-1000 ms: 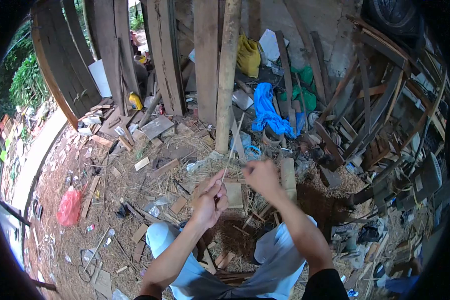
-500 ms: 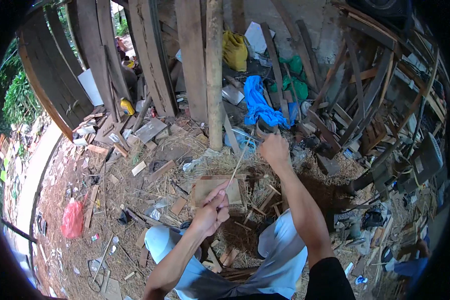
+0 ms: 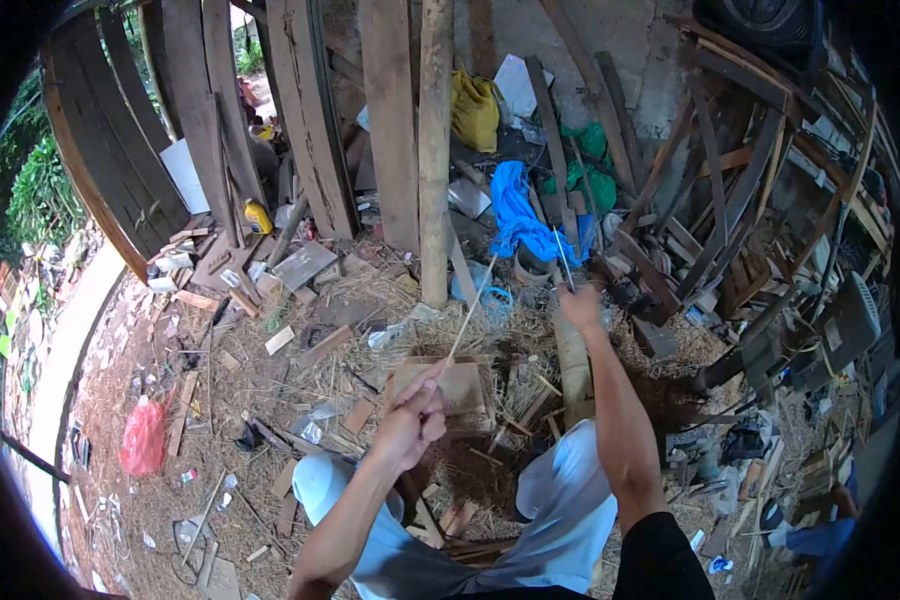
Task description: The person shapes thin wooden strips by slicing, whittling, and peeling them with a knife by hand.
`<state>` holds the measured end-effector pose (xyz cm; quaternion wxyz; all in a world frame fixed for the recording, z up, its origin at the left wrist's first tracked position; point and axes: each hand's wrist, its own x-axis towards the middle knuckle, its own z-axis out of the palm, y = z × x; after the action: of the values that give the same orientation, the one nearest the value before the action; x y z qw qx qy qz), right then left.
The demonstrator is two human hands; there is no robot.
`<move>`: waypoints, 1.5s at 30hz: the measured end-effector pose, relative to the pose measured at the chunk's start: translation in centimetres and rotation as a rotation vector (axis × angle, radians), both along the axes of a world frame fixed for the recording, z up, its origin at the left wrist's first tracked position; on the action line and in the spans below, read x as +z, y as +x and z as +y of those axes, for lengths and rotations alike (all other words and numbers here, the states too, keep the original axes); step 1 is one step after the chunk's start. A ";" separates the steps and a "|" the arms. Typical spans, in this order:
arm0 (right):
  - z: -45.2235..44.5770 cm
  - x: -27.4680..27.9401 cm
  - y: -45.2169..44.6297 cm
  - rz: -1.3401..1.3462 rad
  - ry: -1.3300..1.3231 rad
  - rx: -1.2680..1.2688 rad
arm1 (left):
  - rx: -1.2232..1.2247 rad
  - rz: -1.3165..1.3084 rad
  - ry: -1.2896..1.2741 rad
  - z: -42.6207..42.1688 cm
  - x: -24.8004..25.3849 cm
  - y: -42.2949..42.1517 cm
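Note:
My left hand point(image 3: 412, 425) is closed around the lower end of a thin, pale stick point(image 3: 472, 312), which slants up and away to the right. My right hand point(image 3: 580, 305), a little blurred, grips a knife point(image 3: 563, 255) by its handle, which the fingers hide. The narrow blade points away from me, to the right of the stick and apart from it. Below the stick a flat wooden block point(image 3: 460, 390) lies on the ground in front of my knees. A pale log point(image 3: 574, 365) lies under my right wrist.
A wooden post point(image 3: 434, 160) stands straight ahead. Past the knife are a small bucket point(image 3: 533, 268) and a blue cloth or sheet point(image 3: 515, 215). Wood scraps and straw litter the ground. A red plastic bag point(image 3: 144, 437) lies left, and stacked timber point(image 3: 750, 190) leans at right.
My right hand has moved right and slightly down, away from the stick. The knife blade has swung from pointing left to pointing away from me. My left hand has shifted slightly left with the stick.

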<state>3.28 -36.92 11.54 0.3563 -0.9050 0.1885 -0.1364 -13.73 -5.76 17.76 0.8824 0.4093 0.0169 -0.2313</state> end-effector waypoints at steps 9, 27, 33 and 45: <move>9.3 9.1 -6.1 -0.147 0.972 0.674 | -0.091 -0.090 0.109 -0.9 -0.3 0.1; 10.7 10.6 -7.3 -0.140 0.738 0.679 | -0.051 -0.177 0.248 -1.6 2.7 1.4; 11.2 9.5 -7.8 -0.303 0.119 0.658 | 0.122 -0.249 0.249 -1.3 1.6 2.9; 12.0 6.8 -8.7 -0.207 -0.398 0.470 | 0.295 -0.320 0.450 -4.1 0.7 1.0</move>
<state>-5.40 -24.95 18.31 0.2113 -0.9569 -0.0933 -0.1760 -12.74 -9.87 18.42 0.7853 0.6185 -0.0124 -0.0240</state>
